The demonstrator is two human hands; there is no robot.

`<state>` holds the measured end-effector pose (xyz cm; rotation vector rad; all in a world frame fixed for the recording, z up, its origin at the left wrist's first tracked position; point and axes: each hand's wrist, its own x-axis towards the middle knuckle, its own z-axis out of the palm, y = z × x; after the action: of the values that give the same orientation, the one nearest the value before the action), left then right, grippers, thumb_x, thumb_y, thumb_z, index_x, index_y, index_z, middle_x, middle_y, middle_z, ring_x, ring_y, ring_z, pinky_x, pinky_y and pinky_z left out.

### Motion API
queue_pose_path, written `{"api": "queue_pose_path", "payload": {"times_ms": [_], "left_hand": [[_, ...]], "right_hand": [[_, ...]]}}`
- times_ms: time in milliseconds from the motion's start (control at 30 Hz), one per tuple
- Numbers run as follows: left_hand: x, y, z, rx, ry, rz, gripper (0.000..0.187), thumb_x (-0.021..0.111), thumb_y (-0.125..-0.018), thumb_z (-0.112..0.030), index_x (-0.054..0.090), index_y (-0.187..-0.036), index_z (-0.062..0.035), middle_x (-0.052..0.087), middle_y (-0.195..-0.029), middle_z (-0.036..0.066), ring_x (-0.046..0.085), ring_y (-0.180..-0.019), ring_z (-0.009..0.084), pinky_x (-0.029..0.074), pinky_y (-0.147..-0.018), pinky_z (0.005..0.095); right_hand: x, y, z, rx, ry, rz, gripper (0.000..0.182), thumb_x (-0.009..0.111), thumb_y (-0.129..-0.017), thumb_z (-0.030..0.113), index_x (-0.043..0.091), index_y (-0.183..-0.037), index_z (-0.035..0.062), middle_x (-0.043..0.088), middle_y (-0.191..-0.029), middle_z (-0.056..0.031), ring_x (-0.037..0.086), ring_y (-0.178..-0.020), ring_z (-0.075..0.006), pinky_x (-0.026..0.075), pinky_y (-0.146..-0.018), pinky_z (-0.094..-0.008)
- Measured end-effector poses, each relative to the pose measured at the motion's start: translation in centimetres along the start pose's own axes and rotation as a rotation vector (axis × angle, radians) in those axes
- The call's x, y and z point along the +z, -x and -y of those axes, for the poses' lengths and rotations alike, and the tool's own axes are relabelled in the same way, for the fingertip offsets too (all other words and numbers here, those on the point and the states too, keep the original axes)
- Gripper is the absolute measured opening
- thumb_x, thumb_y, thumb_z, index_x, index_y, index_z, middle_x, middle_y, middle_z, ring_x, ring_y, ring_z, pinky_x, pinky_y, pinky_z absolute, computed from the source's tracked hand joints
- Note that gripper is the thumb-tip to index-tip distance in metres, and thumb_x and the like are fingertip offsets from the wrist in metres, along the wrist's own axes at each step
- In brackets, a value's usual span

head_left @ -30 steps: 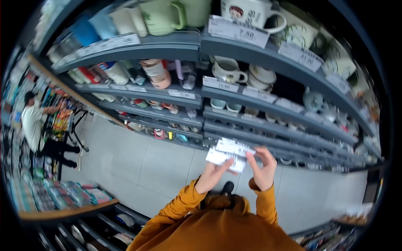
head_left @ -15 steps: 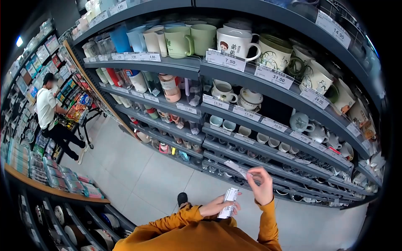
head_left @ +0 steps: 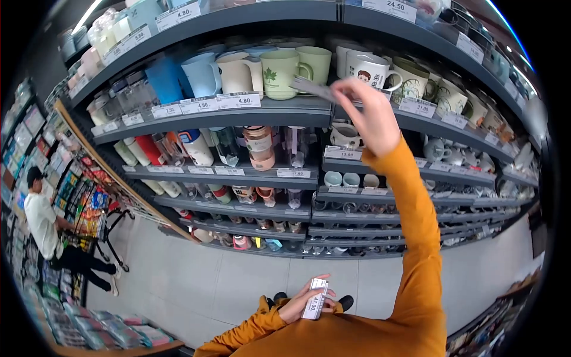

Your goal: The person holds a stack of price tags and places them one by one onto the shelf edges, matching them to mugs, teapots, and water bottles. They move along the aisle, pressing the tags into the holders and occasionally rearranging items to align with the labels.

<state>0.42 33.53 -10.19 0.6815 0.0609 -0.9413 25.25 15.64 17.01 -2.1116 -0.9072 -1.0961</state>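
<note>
My right hand (head_left: 375, 116) is raised to the mug shelf, thumb and fingers pinching a price label (head_left: 312, 88) that is blurred by motion. The label overlaps the lower part of a pale green mug with a leaf print (head_left: 279, 74). Just behind the hand is a white mug with a cartoon face (head_left: 366, 71). Low in front of my body, my left hand (head_left: 295, 306) is closed round a small stack of price labels (head_left: 316, 297); the top one reads 47.00.
Shelf-edge labels (head_left: 221, 102) line the rack front. Tumblers and bottles (head_left: 260, 147) fill the shelf below, with teapots (head_left: 437, 150) to the right. At the left a person in a white shirt (head_left: 44, 217) stands by a shopping cart (head_left: 95, 223). Packaged goods (head_left: 107, 327) lie at the lower left.
My right hand has risen from waist height to the mug shelf with its label. The left hand still holds the stack low down. The view has turned left and come closer to the shelf.
</note>
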Motion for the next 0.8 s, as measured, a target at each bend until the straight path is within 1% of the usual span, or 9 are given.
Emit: {"api": "queue_pose_path", "payload": {"times_ms": [133, 167, 300, 400, 433, 533, 633, 733, 800], "left_hand": [[-2.9, 4.1, -2.3, -0.081, -0.054, 0.123, 0.052, 0.038, -0.101, -0.027, 0.025, -0.146, -0.0033, 0.056, -0.116, 0.015, 0.059, -0.105, 0.0249, 0.048, -0.096, 0.0381], [-4.1, 5.0, -2.5, -0.092, -0.122, 0.136, 0.051, 0.037, -0.102, -0.028, 0.029, -0.143, 0.0021, 0.057, -0.117, 0.014, 0.057, -0.108, 0.0225, 0.044, -0.1, 0.0338], [-6.0, 8.0, -4.5, -0.089, -0.294, 0.212, 0.048, 0.036, -0.103, -0.029, 0.035, -0.141, 0.001, 0.057, -0.122, 0.011, 0.054, -0.115, 0.0189, 0.04, -0.101, 0.0319], [-6.8, 9.7, -5.9, -0.139, -0.361, 0.133, 0.048, 0.036, -0.103, -0.032, 0.038, -0.14, -0.0015, 0.058, -0.124, 0.011, 0.054, -0.114, 0.0179, 0.04, -0.1, 0.0316], [-7.4, 9.9, -6.1, -0.161, -0.384, 0.133, 0.047, 0.036, -0.103, -0.034, 0.04, -0.139, -0.0039, 0.058, -0.126, 0.01, 0.055, -0.112, 0.0149, 0.047, -0.087, 0.025], [-8.6, 9.7, -6.9, -0.223, -0.491, 0.182, 0.049, 0.035, -0.103, -0.035, 0.04, -0.14, -0.0036, 0.058, -0.126, 0.008, 0.058, -0.105, 0.0109, 0.047, -0.068, 0.0172], [-8.2, 9.5, -7.5, -0.147, -0.54, 0.133, 0.047, 0.038, -0.103, -0.033, 0.04, -0.139, -0.0035, 0.06, -0.124, 0.006, 0.061, -0.098, 0.0079, 0.041, -0.056, 0.014], [-7.5, 8.9, -8.1, -0.002, -0.358, -0.057, 0.044, 0.041, -0.102, -0.029, 0.043, -0.138, -0.0035, 0.061, -0.121, 0.005, 0.063, -0.094, 0.0087, 0.042, -0.056, 0.0157], [-7.1, 8.6, -8.6, 0.118, -0.329, -0.125, 0.043, 0.041, -0.102, -0.029, 0.043, -0.137, -0.0037, 0.062, -0.119, 0.007, 0.063, -0.098, 0.013, 0.044, -0.057, 0.0181]], "right_hand": [[2.6, -5.4, -1.3, 0.125, 0.084, 0.213, 0.015, 0.058, -0.092, 0.012, 0.058, -0.099, -0.0013, 0.068, -0.086, -0.0117, 0.067, -0.079, -0.0234, 0.051, -0.074, -0.0314], [3.3, -5.9, -1.5, 0.172, 0.084, 0.274, 0.016, 0.058, -0.093, 0.013, 0.058, -0.099, -0.0013, 0.069, -0.086, -0.0115, 0.067, -0.08, -0.0229, 0.051, -0.075, -0.0312], [3.6, -6.5, -2.3, 0.217, -0.004, 0.493, 0.019, 0.06, -0.092, 0.016, 0.059, -0.101, -0.0015, 0.069, -0.088, -0.0108, 0.066, -0.083, -0.0164, 0.051, -0.079, -0.0284], [3.6, -6.5, -3.2, 0.275, -0.113, 0.52, 0.019, 0.06, -0.092, 0.016, 0.06, -0.101, -0.001, 0.069, -0.09, -0.0103, 0.065, -0.084, -0.0151, 0.051, -0.079, -0.0278], [3.6, -6.6, -3.3, 0.265, -0.089, 0.534, 0.019, 0.058, -0.094, 0.015, 0.061, -0.105, 0.0004, 0.069, -0.091, -0.0097, 0.064, -0.083, -0.0142, 0.051, -0.078, -0.028], [3.7, -7.2, -2.5, 0.301, -0.124, 0.532, 0.02, 0.056, -0.095, 0.014, 0.061, -0.11, 0.0018, 0.069, -0.09, -0.0091, 0.063, -0.081, -0.0131, 0.051, -0.076, -0.0279], [4.4, -7.4, -3.3, 0.307, -0.166, 0.557, 0.022, 0.054, -0.095, 0.014, 0.06, -0.114, 0.003, 0.068, -0.089, -0.0078, 0.06, -0.077, -0.0112, 0.05, -0.073, -0.0266], [4.4, -7.2, -3.1, 0.306, -0.117, 0.554, 0.023, 0.056, -0.094, 0.015, 0.061, -0.113, 0.0033, 0.068, -0.085, -0.0086, 0.059, -0.072, -0.0128, 0.049, -0.071, -0.0285], [4.2, -7.4, -3.3, 0.286, -0.101, 0.582, 0.023, 0.056, -0.094, 0.015, 0.061, -0.113, 0.003, 0.068, -0.084, -0.008, 0.058, -0.072, -0.0124, 0.049, -0.071, -0.0284]]}}
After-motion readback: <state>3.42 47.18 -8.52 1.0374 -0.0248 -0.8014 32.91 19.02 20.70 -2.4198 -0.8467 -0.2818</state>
